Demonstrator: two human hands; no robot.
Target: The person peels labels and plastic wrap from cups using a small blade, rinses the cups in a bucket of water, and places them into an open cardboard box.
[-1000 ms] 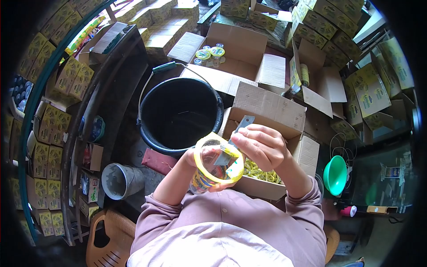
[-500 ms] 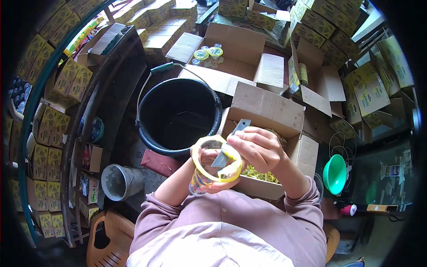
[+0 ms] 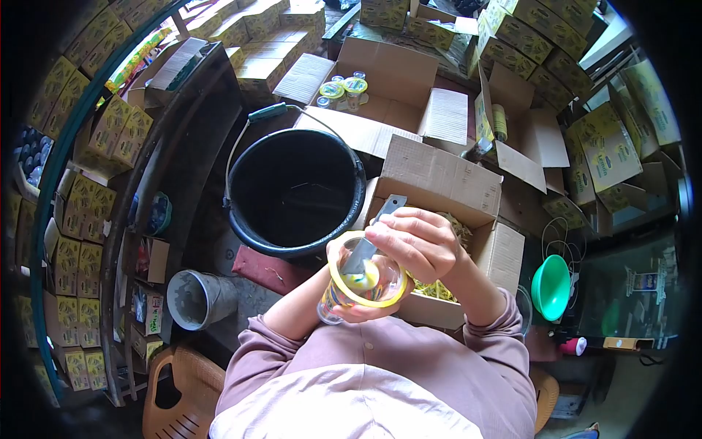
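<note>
My left hand (image 3: 360, 312) is wrapped round a clear plastic cup (image 3: 387, 284) with a yellow rim, its open end tilted up toward the camera. My right hand (image 3: 417, 241) pinches a flat grey metal blade (image 3: 392, 205). The blade's lower part lies across the rim and inside the cup's mouth, beside a yellow and green piece whose nature I cannot make out. Below and behind the right hand is a cardboard box (image 3: 441, 170) with yellow strips (image 3: 437, 290) in it.
A black bucket (image 3: 296, 241) with a raised handle stands just beyond my left hand. A grey pail (image 3: 191, 300) is at the left, a green bowl (image 3: 552, 287) at the right. Farther back, an open carton (image 3: 387, 69) holds yellow-lidded cups (image 3: 332, 90).
The cup has moved slightly right and down and turned. My right hand and the blade have shifted a little left, and the yellow piece in the cup's mouth has changed shape.
</note>
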